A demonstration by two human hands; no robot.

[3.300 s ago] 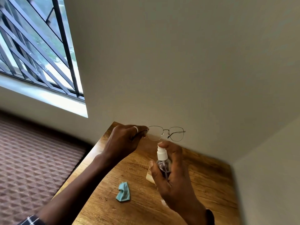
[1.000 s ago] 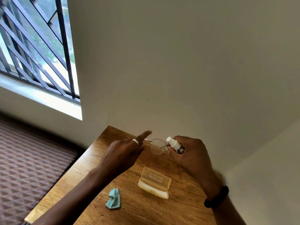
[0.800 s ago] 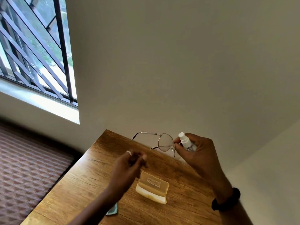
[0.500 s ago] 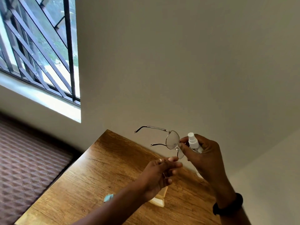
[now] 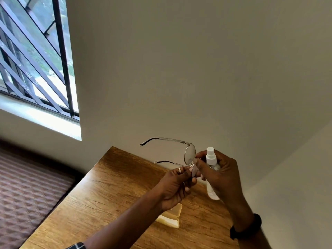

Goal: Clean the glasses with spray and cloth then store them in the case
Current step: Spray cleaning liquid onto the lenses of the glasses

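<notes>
Thin metal-framed glasses [image 5: 189, 155] are held up above the wooden table [image 5: 107, 194], temples unfolded and pointing left. My right hand [image 5: 222, 177] grips a small clear spray bottle [image 5: 210, 157] with a white nozzle, and its fingertips also pinch the frame near the bridge. My left hand [image 5: 177, 187] reaches up from below and pinches the lower lens rim. A beige glasses case [image 5: 170, 219] lies open on the table, partly hidden under my left wrist. The cloth is out of sight behind my left forearm.
The table stands in a corner with plain walls behind and to the right. A barred window [image 5: 36, 60] is at the upper left. A patterned brown surface [image 5: 27, 194] lies beyond the table's left edge.
My left hand let go of the glasses, dropped toward the table, then rose back to the lower lens. My right hand took the glasses while keeping the bottle, and the frame turned sideways.
</notes>
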